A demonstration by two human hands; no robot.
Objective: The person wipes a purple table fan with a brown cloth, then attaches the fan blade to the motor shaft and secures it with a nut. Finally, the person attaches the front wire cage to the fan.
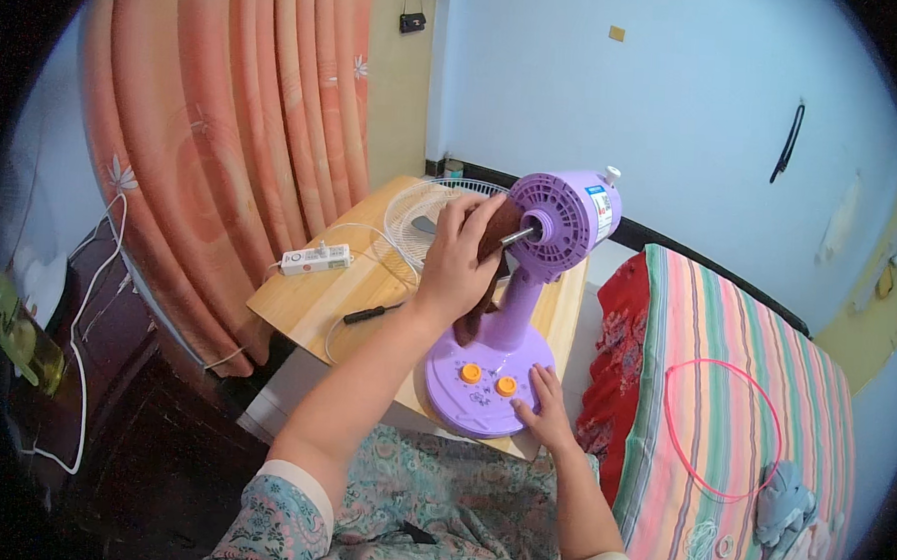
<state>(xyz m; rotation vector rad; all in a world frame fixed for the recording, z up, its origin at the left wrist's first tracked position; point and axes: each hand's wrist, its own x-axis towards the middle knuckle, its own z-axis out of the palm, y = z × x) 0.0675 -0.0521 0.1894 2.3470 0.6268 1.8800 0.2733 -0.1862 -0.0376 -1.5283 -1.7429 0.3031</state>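
A purple desk fan (510,318) stands on a wooden table, its metal shaft (516,237) bare at the front of the round motor housing (575,210). My left hand (460,255) grips a brown cloth (505,228), which lies along the housing's left side and hangs down beside the fan's neck. The fingertips on the cloth's far side are partly hidden. My right hand (546,408) rests with fingers stretched out on the right rim of the purple base (455,405), near two orange knobs (505,386).
On the wooden table (300,299) lie a white wire fan grille (401,218), a white power strip (314,259) and a dark-handled tool (372,313). A bed with a striped cover (698,411) stands at the right, a pink hoop (671,420) on it. Orange curtains (224,150) hang left.
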